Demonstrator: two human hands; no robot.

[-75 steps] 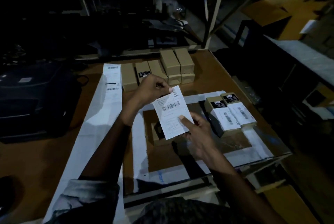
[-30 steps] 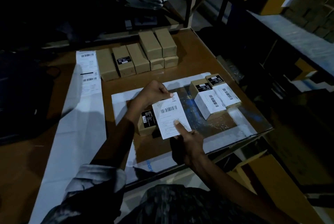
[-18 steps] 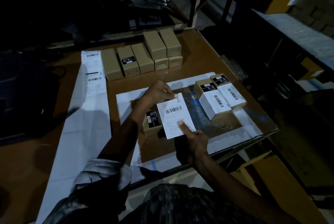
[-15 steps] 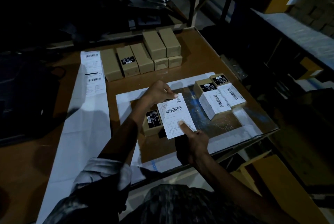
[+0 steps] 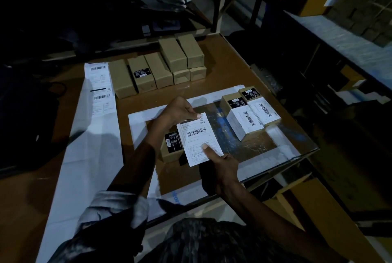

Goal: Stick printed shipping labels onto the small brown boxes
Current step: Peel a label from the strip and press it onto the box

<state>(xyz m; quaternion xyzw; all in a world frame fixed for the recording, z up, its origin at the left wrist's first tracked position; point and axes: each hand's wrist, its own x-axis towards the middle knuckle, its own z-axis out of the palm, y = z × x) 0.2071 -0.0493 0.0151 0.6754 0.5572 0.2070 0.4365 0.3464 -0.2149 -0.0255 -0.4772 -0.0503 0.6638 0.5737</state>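
A white shipping label [image 5: 197, 137] with a barcode lies over the right part of a small brown box [image 5: 169, 154] that carries a black sticker. My left hand [image 5: 178, 112] pinches the label's top edge. My right hand [image 5: 220, 167] pinches its lower right corner, thumb on the printed face. Two brown boxes [image 5: 250, 118] with white labels stuck on stand side by side to the right. Several unlabelled brown boxes [image 5: 161, 65] are grouped at the back of the table.
A long strip of printed labels [image 5: 99, 86] lies on white paper at the left. The wooden table's edge [image 5: 297, 156] runs close on the right, with a dark gap and shelving beyond. A dark bulky object [image 5: 25, 118] sits at far left.
The label has come down from mid-air onto the box, and the view shifted slightly. Over the last half second both hands have stayed almost still.
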